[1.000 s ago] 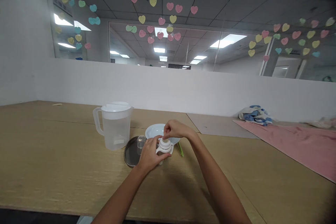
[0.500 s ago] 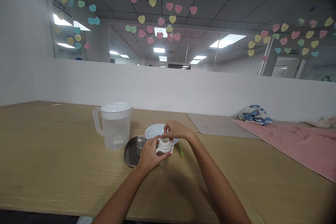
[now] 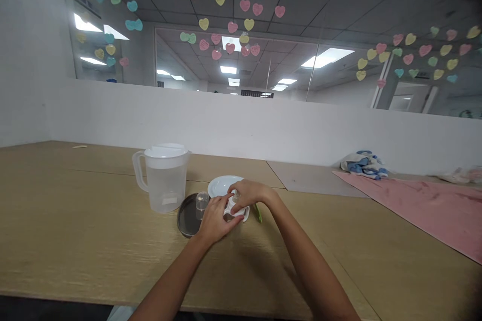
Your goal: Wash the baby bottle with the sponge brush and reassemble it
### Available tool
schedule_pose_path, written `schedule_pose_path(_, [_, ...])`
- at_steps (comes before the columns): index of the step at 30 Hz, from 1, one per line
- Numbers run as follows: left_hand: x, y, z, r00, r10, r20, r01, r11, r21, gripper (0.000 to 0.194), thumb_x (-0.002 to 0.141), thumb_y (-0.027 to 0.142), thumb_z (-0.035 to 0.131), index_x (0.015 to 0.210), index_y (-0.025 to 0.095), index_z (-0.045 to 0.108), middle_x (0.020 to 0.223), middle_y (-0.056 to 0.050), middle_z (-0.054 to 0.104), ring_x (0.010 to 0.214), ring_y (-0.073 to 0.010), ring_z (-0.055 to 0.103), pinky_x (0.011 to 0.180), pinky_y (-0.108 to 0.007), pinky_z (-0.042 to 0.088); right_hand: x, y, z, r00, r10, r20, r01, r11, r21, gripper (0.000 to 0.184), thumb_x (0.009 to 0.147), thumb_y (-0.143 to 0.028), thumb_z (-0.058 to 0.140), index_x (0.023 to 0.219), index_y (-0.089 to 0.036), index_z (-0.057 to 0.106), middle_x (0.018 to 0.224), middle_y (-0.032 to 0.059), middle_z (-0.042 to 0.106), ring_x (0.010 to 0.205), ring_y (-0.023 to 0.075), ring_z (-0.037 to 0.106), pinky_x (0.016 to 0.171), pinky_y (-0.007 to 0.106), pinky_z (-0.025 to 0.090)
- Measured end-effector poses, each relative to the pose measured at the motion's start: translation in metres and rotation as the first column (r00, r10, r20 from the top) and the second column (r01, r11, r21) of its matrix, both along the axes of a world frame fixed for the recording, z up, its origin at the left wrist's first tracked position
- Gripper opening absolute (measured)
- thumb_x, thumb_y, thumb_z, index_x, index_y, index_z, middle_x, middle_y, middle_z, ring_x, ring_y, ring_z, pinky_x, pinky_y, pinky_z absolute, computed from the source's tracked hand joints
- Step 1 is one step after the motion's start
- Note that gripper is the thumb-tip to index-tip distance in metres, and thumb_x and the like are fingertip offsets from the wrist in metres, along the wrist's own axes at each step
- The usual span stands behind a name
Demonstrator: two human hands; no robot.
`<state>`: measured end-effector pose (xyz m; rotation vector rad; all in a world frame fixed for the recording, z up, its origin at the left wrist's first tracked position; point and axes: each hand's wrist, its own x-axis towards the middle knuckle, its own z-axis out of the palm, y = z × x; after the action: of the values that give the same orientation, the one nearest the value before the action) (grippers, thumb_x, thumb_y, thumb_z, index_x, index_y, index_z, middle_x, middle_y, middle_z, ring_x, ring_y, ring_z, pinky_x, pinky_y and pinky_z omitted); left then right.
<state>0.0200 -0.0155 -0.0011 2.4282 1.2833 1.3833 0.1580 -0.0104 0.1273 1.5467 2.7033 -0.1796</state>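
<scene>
Both hands meet over a white two-handled baby-bottle part (image 3: 236, 211), which looks tilted and is mostly hidden by my fingers. My left hand (image 3: 215, 220) grips it from the near side. My right hand (image 3: 250, 193) closes over its top, where a small clear piece shows between the fingers. Just left of my left hand, a clear dome cap (image 3: 202, 201) stands on a round dark metal dish (image 3: 186, 223). Behind my hands lies a white plate (image 3: 222, 185), and a green strip (image 3: 258, 213) lies by my right hand.
A clear plastic pitcher (image 3: 165, 185) with a white lid, holding water, stands left of the dish. A pink cloth (image 3: 414, 200) and a crumpled blue-and-white cloth (image 3: 363, 165) lie at the far right. A low white partition (image 3: 241, 130) backs the wooden table (image 3: 83, 205).
The white handled part has tilted and sunk lower between my hands, so less of its top shows. My right hand now covers more of it.
</scene>
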Motion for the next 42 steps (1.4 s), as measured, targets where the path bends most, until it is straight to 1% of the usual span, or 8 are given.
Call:
schedule_pose_path(7, [0.001,0.001,-0.002,0.999,-0.004,0.050,0.005,1.000,-0.023,0.059,0.072,0.051,0.057,0.119,0.017,0.047,0.104,-0.011,0.060,0.102,-0.0263,0.054,0.089,-0.041,0.042,-0.026,-0.006,-0.007,0.972,-0.147,0.181,0.124,0.983,0.132,0.044,0.070,-0.048,0.054,0.088,-0.011,0.068,0.089,0.0174,0.067,0.079,0.0271,0.063,0.058,0.029,0.042])
schedule_pose_path(10, [0.002,0.002,-0.004,0.998,-0.012,0.067,0.013,1.000,-0.018,0.060,0.073,0.048,0.057,0.122,0.016,0.043,0.113,-0.012,0.057,0.107,-0.0263,0.052,0.091,-0.041,0.041,-0.030,-0.007,-0.009,0.970,-0.173,0.173,0.146,0.976,0.159,0.043,0.075,-0.047,0.048,0.082,-0.010,0.069,0.086,0.0187,0.068,0.077,0.0282,0.064,0.057,0.030,0.042])
schedule_pose_path(24, [0.008,-0.003,-0.003,0.995,0.030,0.098,-0.024,0.998,-0.065,0.068,0.070,0.052,0.060,0.124,0.018,0.040,0.110,-0.011,0.056,0.104,-0.0267,0.052,0.089,-0.041,0.040,-0.029,0.001,-0.016,0.957,-0.276,0.084,0.258,0.949,0.179,0.040,0.066,-0.045,0.055,0.086,-0.013,0.069,0.092,0.0162,0.068,0.081,0.0277,0.064,0.057,0.028,0.043])
schedule_pose_path(30, [-0.005,0.000,0.000,0.982,-0.126,0.138,0.122,0.992,0.037,0.060,0.081,0.047,0.045,0.131,0.017,0.033,0.121,-0.013,0.053,0.113,-0.0262,0.047,0.097,-0.043,0.034,-0.026,-0.002,-0.013,0.962,-0.252,0.100,0.235,0.959,0.156,0.042,0.068,-0.049,0.055,0.085,-0.013,0.069,0.091,0.0166,0.068,0.080,0.0281,0.064,0.059,0.030,0.044])
schedule_pose_path(32, [-0.011,0.007,-0.001,0.960,-0.049,0.274,0.034,0.998,0.061,0.050,0.086,0.042,0.037,0.130,0.018,0.035,0.123,-0.011,0.052,0.116,-0.0233,0.046,0.099,-0.041,0.034,-0.026,-0.003,-0.012,0.965,-0.238,0.111,0.220,0.963,0.155,0.045,0.068,-0.050,0.056,0.089,-0.013,0.069,0.092,0.0165,0.068,0.082,0.0282,0.064,0.061,0.030,0.045])
schedule_pose_path(34, [-0.017,0.019,-0.005,0.907,0.123,0.403,-0.139,0.990,0.012,0.041,0.087,0.036,0.034,0.124,0.020,0.042,0.123,-0.009,0.053,0.117,-0.0215,0.046,0.099,-0.040,0.034,-0.025,-0.005,-0.011,0.965,-0.236,0.113,0.217,0.963,0.160,0.049,0.067,-0.053,0.057,0.093,-0.012,0.068,0.094,0.0168,0.068,0.085,0.0285,0.064,0.062,0.030,0.045])
schedule_pose_path(37, [-0.024,0.040,-0.015,0.852,0.359,0.381,-0.322,0.933,-0.161,0.035,0.081,0.029,0.041,0.114,0.020,0.050,0.123,-0.011,0.054,0.120,-0.0242,0.044,0.100,-0.043,0.033,-0.024,-0.006,-0.010,0.964,-0.240,0.113,0.220,0.962,0.164,0.052,0.067,-0.055,0.057,0.093,-0.012,0.068,0.096,0.0169,0.068,0.086,0.0291,0.064,0.063,0.030,0.045])
schedule_pose_path(42, [-0.030,0.060,-0.035,0.865,0.410,0.290,-0.337,0.902,-0.270,0.035,0.066,0.019,0.052,0.100,0.017,0.055,0.112,-0.015,0.060,0.113,-0.0277,0.051,0.091,-0.042,0.039,-0.023,-0.005,-0.011,0.967,-0.224,0.119,0.204,0.966,0.160,0.055,0.067,-0.057,0.056,0.094,-0.011,0.068,0.096,0.0181,0.067,0.085,0.0291,0.064,0.062,0.030,0.045])
